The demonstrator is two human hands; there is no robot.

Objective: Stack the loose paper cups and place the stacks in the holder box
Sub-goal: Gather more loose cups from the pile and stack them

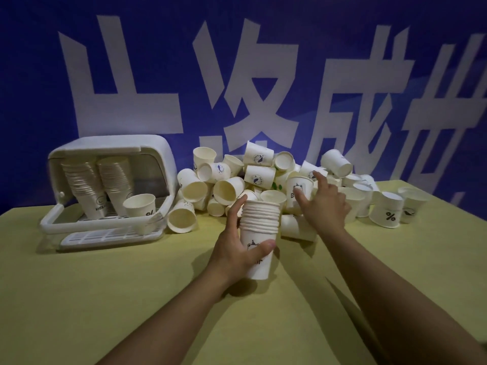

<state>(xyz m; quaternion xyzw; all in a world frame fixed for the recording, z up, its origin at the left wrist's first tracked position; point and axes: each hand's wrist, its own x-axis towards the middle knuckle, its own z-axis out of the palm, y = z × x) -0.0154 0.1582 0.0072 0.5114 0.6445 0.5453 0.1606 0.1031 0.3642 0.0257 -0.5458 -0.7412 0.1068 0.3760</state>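
Two bare forearms are reaching in from the near edge over the bench (79, 299), which is wearing a smooth, matte yellow-green cloth. The left hand (237, 248) is gripping a stack (259, 233) of white paper cups, thumb curled across the printed lower wall and fingers (234, 209) wrapped round the far side; the stack is standing upright just above the cloth, its many rolled rims forming a tight ribbed band at the top of the tapered cone. Just beyond, the right hand (324, 204) is reaching into the pile (253, 180) with fingers spread and loosely bent, thumb and forefinger touching a single upright cup (299, 192) with a small cartoon print; whether it is actually pinching that cup I cannot tell. The pile is lying in a jumble across the middle of the bench, thin-walled conical cups tipped on their sides, mouths and flat bases showing, some bearing small dark logos. To the right, a few cups are sitting upside down, one marked with a percent sign (387, 214). At far left the box (158, 154), a glossy white plastic shell with rounded corners and a slatted tray, is holding two leaning stacks (100, 185) and one loose cup (139, 205). Behind everything a blue banner (263, 75) with large white characters is hanging.
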